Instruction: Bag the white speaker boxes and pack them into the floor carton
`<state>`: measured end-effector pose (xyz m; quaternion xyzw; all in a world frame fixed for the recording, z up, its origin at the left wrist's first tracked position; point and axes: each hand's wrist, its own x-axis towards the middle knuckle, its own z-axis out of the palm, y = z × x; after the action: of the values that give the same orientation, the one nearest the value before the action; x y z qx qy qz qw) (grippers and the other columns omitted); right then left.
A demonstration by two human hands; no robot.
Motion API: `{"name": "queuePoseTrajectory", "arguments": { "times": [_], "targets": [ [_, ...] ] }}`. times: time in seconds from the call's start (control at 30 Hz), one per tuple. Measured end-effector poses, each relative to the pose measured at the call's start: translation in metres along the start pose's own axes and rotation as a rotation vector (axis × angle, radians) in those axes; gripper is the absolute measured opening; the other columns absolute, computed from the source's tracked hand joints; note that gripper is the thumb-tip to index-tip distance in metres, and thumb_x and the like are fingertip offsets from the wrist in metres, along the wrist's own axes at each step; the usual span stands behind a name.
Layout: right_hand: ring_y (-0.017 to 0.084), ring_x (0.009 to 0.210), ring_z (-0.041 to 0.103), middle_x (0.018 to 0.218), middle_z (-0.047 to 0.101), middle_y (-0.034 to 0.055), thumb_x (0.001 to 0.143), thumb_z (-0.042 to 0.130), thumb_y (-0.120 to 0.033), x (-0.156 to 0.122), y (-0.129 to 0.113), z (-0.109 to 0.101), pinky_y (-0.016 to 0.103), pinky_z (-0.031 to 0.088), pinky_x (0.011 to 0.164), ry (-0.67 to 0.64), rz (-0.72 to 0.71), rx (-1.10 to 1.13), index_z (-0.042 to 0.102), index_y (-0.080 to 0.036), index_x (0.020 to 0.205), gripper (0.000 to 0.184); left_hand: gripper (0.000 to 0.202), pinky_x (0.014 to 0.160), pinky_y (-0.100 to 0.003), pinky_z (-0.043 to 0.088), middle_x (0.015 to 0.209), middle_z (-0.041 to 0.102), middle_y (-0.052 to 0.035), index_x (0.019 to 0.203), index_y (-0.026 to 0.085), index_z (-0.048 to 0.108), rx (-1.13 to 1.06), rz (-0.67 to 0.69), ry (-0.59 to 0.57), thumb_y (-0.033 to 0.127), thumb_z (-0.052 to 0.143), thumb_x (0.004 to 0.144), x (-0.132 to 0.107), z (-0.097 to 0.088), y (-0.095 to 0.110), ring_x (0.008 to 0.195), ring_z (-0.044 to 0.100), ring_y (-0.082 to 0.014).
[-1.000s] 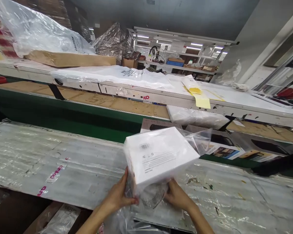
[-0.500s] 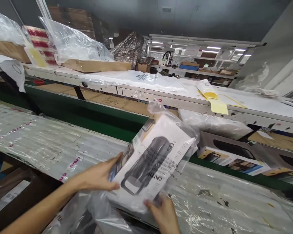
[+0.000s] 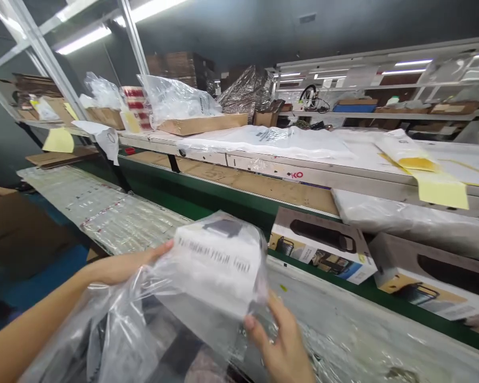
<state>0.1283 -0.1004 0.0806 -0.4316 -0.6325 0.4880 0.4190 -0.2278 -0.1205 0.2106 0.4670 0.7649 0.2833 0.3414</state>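
Note:
A white printed box [image 3: 217, 260] is inside a clear plastic bag [image 3: 123, 319], whose loose part spreads toward me at the bottom. My left hand [image 3: 143, 263] grips the box's left side, its fingers partly hidden behind box and film. At the lower right corner, my right hand [image 3: 281, 340] pinches box and film between thumb and fingers. The box's end, with blurred print, is turned toward me. Beyond it a similar printed box [image 3: 323, 242] lies on the green conveyor belt [image 3: 159, 197], apart from both hands.
Another printed box [image 3: 435, 282] lies farther right on the belt. A film-covered ledge [image 3: 123, 218] runs along the near side. Above the belt, a long white shelf [image 3: 239, 159] holds plastic bags, a shallow carton [image 3: 207, 124] and yellow paper [image 3: 443, 189]. Brown cardboard [image 3: 24, 234] stands at left.
The bagged box has tipped so its end faces me rather than its large picture side, and sits lower. Both hands keep hold. My view has swung left.

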Motion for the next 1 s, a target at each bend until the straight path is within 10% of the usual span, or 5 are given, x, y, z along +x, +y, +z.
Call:
{"name": "queuePoseTrajectory", "arguments": {
  "times": [0.27,0.47,0.57,0.67,1.0],
  "targets": [
    [0.033,0.128,0.067,0.135,0.075,0.0114,0.084,0.081,-0.055,0.162,-0.021,-0.036,0.053,0.046,0.12,0.235,-0.281,0.085,0.08,-0.023,0.131,0.057,0.084,0.134,-0.045,0.03,0.165,0.058,-0.0115,0.16,0.028,0.059,-0.45,0.337,-0.533,0.068,0.078,0.089,-0.057,0.131,0.006,0.155,0.05,-0.0334],
    [0.029,0.111,0.072,0.115,0.081,0.0086,0.086,0.07,-0.049,0.242,-0.05,-0.012,0.047,0.052,0.108,0.177,-0.414,0.091,0.084,-0.02,0.103,0.036,0.09,0.119,-0.046,0.048,0.152,0.07,-0.0113,0.152,0.039,0.066,-0.769,0.342,-0.589,0.067,0.094,0.071,-0.042,0.229,0.012,0.144,0.06,-0.0365],
    [0.028,0.113,0.073,0.117,0.082,0.0083,0.087,0.072,-0.046,0.261,-0.08,0.008,0.047,0.052,0.109,0.005,-0.5,0.028,0.084,-0.022,0.1,0.03,0.042,0.097,-0.041,0.057,0.114,0.085,-0.0114,0.109,0.028,0.087,-0.749,0.359,-0.558,0.061,0.087,0.083,-0.035,0.223,-0.004,0.111,0.077,-0.0322],
    [0.029,0.122,0.07,0.125,0.079,0.0092,0.082,0.079,-0.043,0.278,-0.112,0.04,0.048,0.051,0.113,-0.149,-0.608,-0.069,0.086,-0.025,0.1,0.026,0.044,0.082,-0.035,0.053,0.078,0.079,-0.007,0.084,0.02,0.079,-0.825,0.31,-0.32,0.063,0.08,0.09,-0.031,0.197,-0.032,0.079,0.072,-0.0226],
    [0.043,0.142,0.061,0.154,0.068,0.0145,0.091,0.075,-0.047,0.3,-0.188,0.147,0.066,0.037,0.126,-0.575,-0.636,-0.614,0.067,-0.02,0.152,0.067,0.043,0.097,-0.036,0.043,0.101,0.072,-0.0037,0.111,0.022,0.057,-0.78,0.318,0.437,0.05,0.082,0.09,0.03,0.147,-0.068,0.1,0.065,-0.023]
  ]
}}
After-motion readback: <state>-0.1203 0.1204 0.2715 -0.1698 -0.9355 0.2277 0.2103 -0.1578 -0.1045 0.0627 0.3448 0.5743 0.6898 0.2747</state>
